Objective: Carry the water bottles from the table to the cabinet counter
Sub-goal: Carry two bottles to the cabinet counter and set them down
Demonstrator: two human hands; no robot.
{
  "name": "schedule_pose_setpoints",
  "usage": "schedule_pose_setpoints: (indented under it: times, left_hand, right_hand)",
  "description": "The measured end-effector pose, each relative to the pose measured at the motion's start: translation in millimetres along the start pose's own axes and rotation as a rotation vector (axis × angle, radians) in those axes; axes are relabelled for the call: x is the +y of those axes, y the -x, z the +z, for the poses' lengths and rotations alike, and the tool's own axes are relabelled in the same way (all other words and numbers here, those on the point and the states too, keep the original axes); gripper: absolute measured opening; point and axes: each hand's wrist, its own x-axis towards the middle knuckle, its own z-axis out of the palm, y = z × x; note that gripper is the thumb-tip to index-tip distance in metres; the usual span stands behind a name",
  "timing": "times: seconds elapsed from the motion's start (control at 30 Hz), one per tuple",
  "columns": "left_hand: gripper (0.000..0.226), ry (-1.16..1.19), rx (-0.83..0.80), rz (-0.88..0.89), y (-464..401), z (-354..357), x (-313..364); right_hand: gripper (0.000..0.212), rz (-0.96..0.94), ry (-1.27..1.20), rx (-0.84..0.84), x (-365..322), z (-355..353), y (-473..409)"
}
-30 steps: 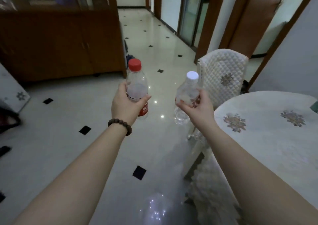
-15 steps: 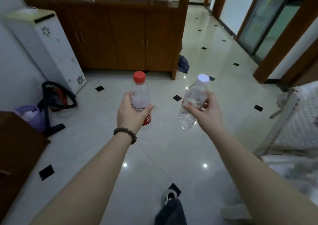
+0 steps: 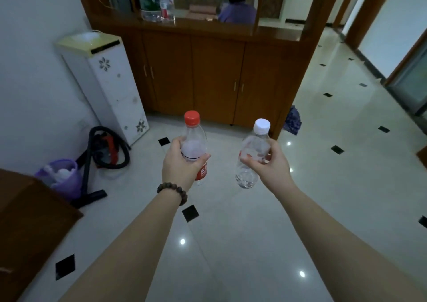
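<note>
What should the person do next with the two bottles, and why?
Probably keep walking to the cabinet counter. The left hand holds the red-capped bottle and the right hand the white-capped bottle, both out over open floor, short of it.

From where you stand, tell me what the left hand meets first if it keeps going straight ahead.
Likely the cabinet doors: the left hand, holding the red-capped bottle, points at them over open floor. Depth is unclear.

head view | single wide-angle camera, worn at head height | faced forward and down over tiled floor | wooden cabinet seen ahead, fairly near | no second view given
</note>
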Motion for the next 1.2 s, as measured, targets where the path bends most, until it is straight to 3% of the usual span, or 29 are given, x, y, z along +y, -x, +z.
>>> schedule_pose_setpoints:
  times: [0.57,0.8,1.2]
  left_hand:
    - [0.064,-0.018,0.071,0.01,-374,38,-12]
    - [0.065,0.017,0.067,0.068,-555,39,10]
    - [0.074,-0.017,0.102,0.156,-794,76,39]
  right_hand:
    - [0.065,-0.104,0.059,-0.205,-12,155,-359]
    - [0.067,-0.133,0.051,-0.21,-59,219,-522]
    - [0.068,-0.171,0.018,-0.116,-98,280,-749]
